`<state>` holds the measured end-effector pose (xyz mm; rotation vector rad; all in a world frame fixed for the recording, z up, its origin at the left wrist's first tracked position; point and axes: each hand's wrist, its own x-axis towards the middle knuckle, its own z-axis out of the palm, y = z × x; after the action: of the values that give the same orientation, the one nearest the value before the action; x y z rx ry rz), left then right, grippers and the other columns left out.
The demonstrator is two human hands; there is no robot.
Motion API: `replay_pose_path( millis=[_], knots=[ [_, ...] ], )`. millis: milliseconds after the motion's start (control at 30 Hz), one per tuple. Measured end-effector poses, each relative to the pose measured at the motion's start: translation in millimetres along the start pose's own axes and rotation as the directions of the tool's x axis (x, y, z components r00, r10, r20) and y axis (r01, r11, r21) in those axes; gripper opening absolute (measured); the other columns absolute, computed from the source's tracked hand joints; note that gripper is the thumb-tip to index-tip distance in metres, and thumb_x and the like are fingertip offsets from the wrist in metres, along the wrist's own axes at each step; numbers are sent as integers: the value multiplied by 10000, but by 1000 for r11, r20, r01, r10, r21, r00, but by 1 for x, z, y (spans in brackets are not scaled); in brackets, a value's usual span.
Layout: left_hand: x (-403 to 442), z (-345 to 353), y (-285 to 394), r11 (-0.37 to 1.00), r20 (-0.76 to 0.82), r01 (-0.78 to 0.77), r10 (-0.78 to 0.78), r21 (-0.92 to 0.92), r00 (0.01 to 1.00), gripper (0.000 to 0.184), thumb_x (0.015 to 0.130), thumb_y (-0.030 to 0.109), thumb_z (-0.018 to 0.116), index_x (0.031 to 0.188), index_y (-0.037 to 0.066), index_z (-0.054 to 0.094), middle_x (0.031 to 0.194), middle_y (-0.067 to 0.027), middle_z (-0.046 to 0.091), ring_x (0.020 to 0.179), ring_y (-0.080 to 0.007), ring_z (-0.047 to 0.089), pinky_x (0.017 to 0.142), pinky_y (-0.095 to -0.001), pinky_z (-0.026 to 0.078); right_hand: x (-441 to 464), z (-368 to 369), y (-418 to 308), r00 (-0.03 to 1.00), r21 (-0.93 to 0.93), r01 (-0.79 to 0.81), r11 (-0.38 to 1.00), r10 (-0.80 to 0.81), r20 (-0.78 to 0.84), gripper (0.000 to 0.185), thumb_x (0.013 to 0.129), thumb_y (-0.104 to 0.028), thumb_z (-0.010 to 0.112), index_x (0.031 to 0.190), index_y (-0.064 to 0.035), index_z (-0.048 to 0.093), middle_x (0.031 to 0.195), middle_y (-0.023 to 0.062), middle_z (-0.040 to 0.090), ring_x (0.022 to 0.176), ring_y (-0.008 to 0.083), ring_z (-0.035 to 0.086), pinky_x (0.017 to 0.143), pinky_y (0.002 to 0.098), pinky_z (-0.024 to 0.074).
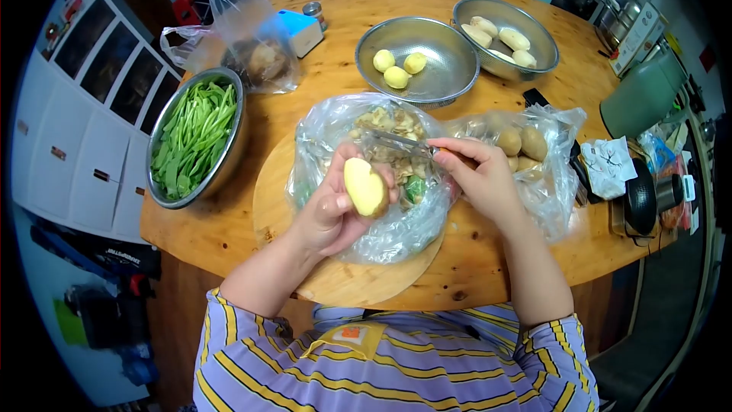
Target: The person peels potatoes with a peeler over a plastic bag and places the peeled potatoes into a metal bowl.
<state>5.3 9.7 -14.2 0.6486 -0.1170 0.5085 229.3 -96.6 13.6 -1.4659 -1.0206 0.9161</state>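
Observation:
My left hand (335,210) is closed around a potato (364,188), its upper face peeled to bare yellow flesh and some brown skin left at the lower edge. In my right hand (482,175) is a peeler (400,142), its metal end pointing left, just above and to the right of the potato, not touching it. Most of its handle is hidden by my fingers. Below both hands an open clear plastic bag (320,126) holds potato peelings (389,120) and a bit of green. The bag lies on a round wooden board (271,198).
A colander (450,80) holds three peeled potatoes; a second colander (534,27) holds several pale, longer pieces. Unpeeled potatoes (531,143) fill a plastic bag at right. Left stand a bowl of leafy greens (194,137) and a tied-up bag (263,61). A green bin (640,95) is far right.

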Motion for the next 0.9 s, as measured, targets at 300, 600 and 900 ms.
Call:
replay_pose_path(
  millis=[300, 600, 900],
  knots=[
    [0, 12, 5, 999, -242, 42, -41, 0, 969, 633, 938, 89, 720, 1451, 101, 350, 1379, -127, 545, 1266, -278, 609, 1049, -402, 576, -14, 12, -19, 757, -523, 562, 641, -653, 12, 259, 827, -165, 813, 1082, -129, 787, 927, 39, 699, 839, 192, 638, 796, 340, 445],
    [-2, 12, 1, 972, -331, 133, -63, 193, 942, 571, 918, 38, 738, 1373, 137, 407, 1308, -79, 584, 1215, -238, 626, 1002, -435, 578, -19, 23, -18, 769, -474, 562, 679, -639, -4, 273, 782, -192, 834, 1051, -166, 796, 907, 6, 697, 840, 209, 625, 802, 359, 413],
    [-2, 19, 2, 955, -311, 97, -5, 281, 950, 543, 877, 70, 780, 1267, 114, 404, 1250, -103, 602, 1140, -221, 645, 960, -425, 586, -21, 25, -25, 670, -648, 580, 494, -741, 35, 287, 765, -213, 845, 1046, -200, 792, 900, -23, 674, 832, 197, 613, 771, 356, 399]
  ],
)
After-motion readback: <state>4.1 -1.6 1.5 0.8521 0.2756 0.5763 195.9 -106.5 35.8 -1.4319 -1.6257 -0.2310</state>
